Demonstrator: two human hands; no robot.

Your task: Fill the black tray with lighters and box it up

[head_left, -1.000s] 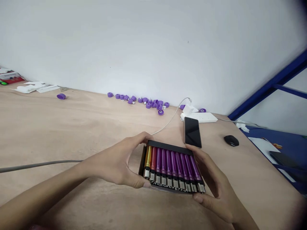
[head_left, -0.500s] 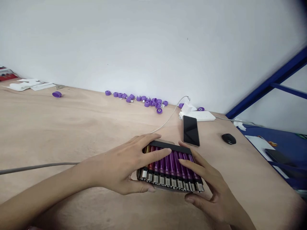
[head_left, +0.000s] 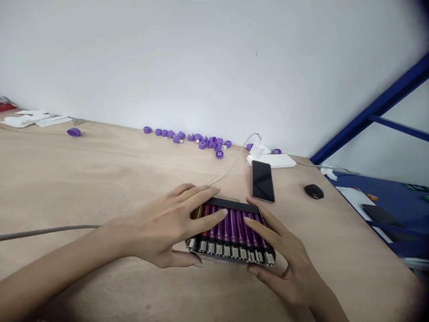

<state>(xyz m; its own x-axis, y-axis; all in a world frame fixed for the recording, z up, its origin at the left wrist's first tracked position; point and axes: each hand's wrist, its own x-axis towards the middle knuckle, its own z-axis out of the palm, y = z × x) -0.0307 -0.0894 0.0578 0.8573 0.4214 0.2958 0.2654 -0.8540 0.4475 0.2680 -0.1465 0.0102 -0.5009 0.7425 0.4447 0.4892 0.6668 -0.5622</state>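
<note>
Between my two hands sits a black tray of lighters (head_left: 234, 252), packed in rows with their metal tops toward me. Most of the lighters are purple; red and yellow ones show at the left end. My left hand (head_left: 177, 223) grips the tray's left side, thumb along the near edge and index finger lying across the lighters. On the right end, my right hand (head_left: 284, 255) holds the tray with its thumb at the near corner and a finger over the purple bodies. The tray's underside is hidden.
Several purple caps (head_left: 202, 145) lie along the wall, with a lone purple cap (head_left: 74, 132) farther left near white paper (head_left: 33, 118). A phone (head_left: 262, 181), a white power strip (head_left: 276, 160) and a black mouse (head_left: 314, 191) are at the right. A grey cable (head_left: 50, 231) runs behind my left forearm.
The whole view has shifted slightly, so the table items appear a little farther left. Both hands keep their hold on the tray of lighters, with only slight finger movement.
</note>
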